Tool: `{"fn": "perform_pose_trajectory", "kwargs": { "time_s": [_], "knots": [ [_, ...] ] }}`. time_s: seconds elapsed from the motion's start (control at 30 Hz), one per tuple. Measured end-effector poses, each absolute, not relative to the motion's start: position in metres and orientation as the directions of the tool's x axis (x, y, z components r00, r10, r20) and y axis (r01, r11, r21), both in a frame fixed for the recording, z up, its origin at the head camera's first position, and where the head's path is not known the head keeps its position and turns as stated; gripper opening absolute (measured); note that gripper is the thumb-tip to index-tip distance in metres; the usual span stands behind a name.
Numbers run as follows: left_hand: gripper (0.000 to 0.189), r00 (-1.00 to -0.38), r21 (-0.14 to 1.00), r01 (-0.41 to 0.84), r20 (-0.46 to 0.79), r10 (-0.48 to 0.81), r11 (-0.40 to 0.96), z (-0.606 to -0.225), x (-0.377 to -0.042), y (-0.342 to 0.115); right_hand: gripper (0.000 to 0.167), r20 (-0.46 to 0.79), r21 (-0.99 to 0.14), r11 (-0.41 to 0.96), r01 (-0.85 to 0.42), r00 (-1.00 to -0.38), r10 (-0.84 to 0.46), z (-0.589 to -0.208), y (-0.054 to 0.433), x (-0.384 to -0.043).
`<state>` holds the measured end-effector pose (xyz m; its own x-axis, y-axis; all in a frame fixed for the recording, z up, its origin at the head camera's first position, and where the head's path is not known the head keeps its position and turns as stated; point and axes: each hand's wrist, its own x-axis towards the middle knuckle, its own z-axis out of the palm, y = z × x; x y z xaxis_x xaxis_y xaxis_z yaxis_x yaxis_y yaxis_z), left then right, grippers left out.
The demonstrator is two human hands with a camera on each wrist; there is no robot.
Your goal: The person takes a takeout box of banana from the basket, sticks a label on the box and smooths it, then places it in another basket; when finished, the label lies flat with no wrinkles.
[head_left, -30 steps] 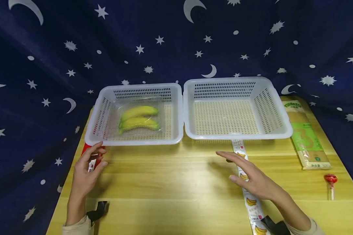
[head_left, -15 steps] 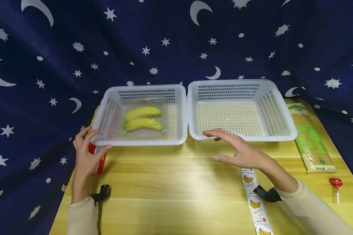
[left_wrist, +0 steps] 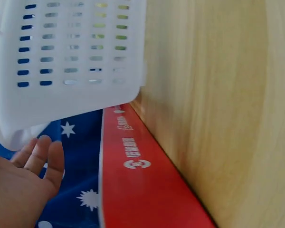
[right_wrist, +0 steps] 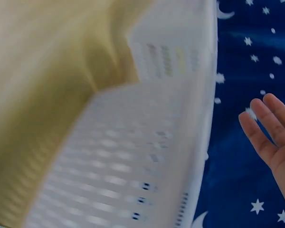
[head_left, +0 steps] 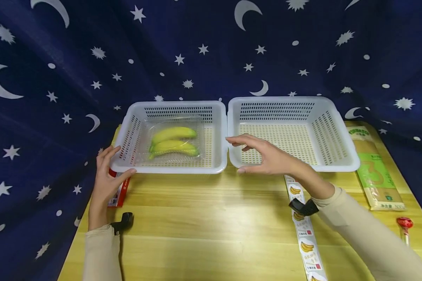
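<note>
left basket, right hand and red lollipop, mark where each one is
Left basket (head_left: pixel 179 170), head view: front rim.
Right hand (head_left: pixel 271 157), head view: back of the hand.
Red lollipop (head_left: pixel 405 222), head view: round red top.

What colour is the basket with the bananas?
The basket is white; the head view shows it best.

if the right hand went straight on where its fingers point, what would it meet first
Probably the right rim of the left basket: in the head view, the right hand points its fingers that way. Its height is unclear, so it may pass over the rim.
</note>
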<state>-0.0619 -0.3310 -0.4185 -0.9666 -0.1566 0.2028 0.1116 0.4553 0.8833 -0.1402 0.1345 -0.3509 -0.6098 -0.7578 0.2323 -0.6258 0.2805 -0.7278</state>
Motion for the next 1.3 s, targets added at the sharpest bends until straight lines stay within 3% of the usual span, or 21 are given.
{"fn": "perform_pose_trajectory", "kwargs": {
  "time_s": [0.2, 0.67, 0.97, 1.2, 1.3],
  "knots": [
    [0.097, -0.976, 0.926, 0.111, 0.171, -0.136, 0.362, -0.441, -0.068, -0.342, 0.079, 0.2, -0.729, 0.308, -0.611, -0.621, -0.758, -0.333, 0.12, -0.179],
    [0.093, -0.991, 0.984, 0.099, 0.111, -0.076, 0.149, -0.451, -0.068, -0.353, 0.083, -0.03, -0.738, 0.395, -0.547, -0.558, -0.829, -0.328, 0.048, -0.26],
    [0.091, -0.993, 0.985, 0.104, 0.11, -0.043, 0.136, -0.458, -0.072, -0.352, 0.086, -0.189, -0.703, 0.489, -0.517, -0.527, -0.829, -0.349, 0.027, -0.284],
    [0.093, -0.991, 0.987, 0.109, 0.117, -0.064, 0.117, -0.456, -0.073, -0.354, 0.075, -0.187, -0.749, 0.424, -0.509, -0.451, -0.873, -0.369, 0.011, -0.299],
    [0.092, -0.993, 0.987, 0.096, 0.104, -0.063, 0.128, -0.452, -0.073, -0.353, 0.076, -0.214, -0.724, 0.45, -0.523, -0.45, -0.867, -0.376, 0.006, -0.302]
  ]
}}
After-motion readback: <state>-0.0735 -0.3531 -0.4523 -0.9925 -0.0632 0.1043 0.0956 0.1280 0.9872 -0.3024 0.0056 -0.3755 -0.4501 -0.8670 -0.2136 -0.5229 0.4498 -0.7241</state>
